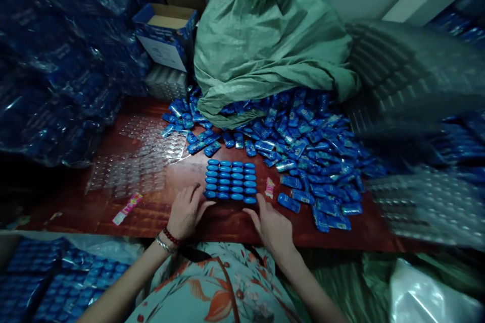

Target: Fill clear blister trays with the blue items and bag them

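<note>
Rows of small glossy blue pieces [231, 180] form a neat block on the reddish-brown table [227, 224]. My left hand [187, 210] rests at the block's lower left corner, thumb and fingers apart, with nothing held in it. At the lower right corner is my right hand [272, 222], its thumb and forefinger spread around the corner and its palm free. A loose heap of blue wrapped packets [303, 146] lies behind and to the right of the block. A small pink wrapper [270, 187] sits just right of it.
A large green sack [273, 35] stands behind the heap. Clear plastic trays [132, 169] lie at left, with a pink strip [128, 209] before them. An open box [166, 30] stands at the back left. Wrapped blue packs [56, 60] are stacked at far left; more clear trays [428, 207] are at right.
</note>
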A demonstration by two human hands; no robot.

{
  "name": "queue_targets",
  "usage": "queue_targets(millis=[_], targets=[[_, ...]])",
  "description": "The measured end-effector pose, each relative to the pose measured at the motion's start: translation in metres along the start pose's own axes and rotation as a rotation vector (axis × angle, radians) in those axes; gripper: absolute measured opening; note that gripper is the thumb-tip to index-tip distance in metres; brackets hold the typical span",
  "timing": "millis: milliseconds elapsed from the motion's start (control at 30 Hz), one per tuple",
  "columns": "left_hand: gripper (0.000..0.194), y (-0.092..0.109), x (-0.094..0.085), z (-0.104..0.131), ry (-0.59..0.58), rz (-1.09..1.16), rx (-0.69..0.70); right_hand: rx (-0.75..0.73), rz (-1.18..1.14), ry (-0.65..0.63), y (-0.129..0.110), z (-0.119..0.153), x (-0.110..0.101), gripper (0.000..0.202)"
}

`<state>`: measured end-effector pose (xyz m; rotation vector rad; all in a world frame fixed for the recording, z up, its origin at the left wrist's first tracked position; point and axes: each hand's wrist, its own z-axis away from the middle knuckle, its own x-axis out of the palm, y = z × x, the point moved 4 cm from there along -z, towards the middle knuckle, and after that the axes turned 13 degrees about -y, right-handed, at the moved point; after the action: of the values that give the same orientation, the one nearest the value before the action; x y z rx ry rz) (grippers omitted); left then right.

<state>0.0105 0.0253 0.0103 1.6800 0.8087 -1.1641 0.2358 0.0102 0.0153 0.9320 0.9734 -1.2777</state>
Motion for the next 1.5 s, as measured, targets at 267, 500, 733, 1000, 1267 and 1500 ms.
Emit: queue_targets(millis=[267,500,733,1000,1267,1500], targets=[[0.061,0.019,0.017,-0.062,-0.181,0.096,-0.205,-0.178,-0.274,0.414,-0.023,-0.053,-0.021,0.061],[0.059,0.006,0.036,-0.066,-0.148,0.428,-0.173,-0.332,-0.320,0.305,-0.030,-0.089,0.007,0.056],[0.049,-0.050,0.020,-0.011,0.088,0.809,-0.469,-0.287,-0.432,0.266,-0.040,-0.051,0.004,0.057],[0.060,-0.026,0.037,0.023,-0.068,1.094,-0.539,-0.125,-1.046,0.082,-0.017,-0.039,0.034,0.062],[0.064,-0.020,0.048,-0.029,-0.092,1.043,-0.331,-0.114,-1.215,0.008,-0.030,-0.018,0.068,0.058],[0.067,-0.016,0.060,0.000,-0.225,1.154,-0.529,-0.093,-1.109,0.286,0.032,-0.021,0.022,0.042]])
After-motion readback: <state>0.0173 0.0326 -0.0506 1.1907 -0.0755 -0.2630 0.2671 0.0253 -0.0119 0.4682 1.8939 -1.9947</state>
